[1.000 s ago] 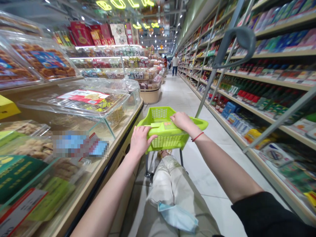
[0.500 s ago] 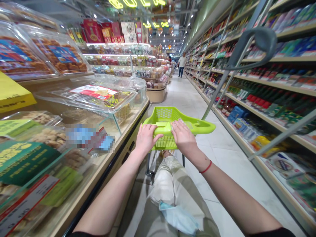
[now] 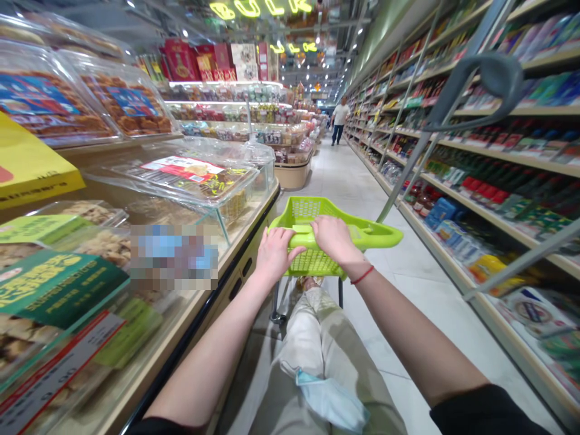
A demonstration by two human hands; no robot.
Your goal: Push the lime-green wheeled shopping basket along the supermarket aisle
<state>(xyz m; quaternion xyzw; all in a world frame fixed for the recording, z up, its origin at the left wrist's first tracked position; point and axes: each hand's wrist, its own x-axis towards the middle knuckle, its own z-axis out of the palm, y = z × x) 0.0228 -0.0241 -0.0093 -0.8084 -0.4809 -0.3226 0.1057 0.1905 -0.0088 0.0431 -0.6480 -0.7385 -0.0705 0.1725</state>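
A bright green shopping cart [image 3: 378, 236] with a perforated basket stands right in front of me. My left hand [image 3: 274, 255] is wrapped over the left part of its handle, with the thumb below the bar. Close to the handle's middle, my right hand [image 3: 334, 238] grips with fingers curled; its fingertips are hidden. A red string bracelet [image 3: 362, 275] circles my right wrist. Below the cart, a light blue face mask [image 3: 333, 400] hangs in front of my beige trousers [image 3: 312, 338].
Clear-lidded food bins [image 3: 203, 178] line a wooden counter on the left, close to the cart. Tall stocked shelves [image 3: 507, 163] run along the right, with a metal ladder [image 3: 408, 160] in front. A person [image 3: 339, 119] is in the tiled aisle [image 3: 333, 166] ahead.
My right hand has gone from lying flat over the handle with fingers extended to a curled grip. The left hand stays on the handle. The view has turned slightly left.
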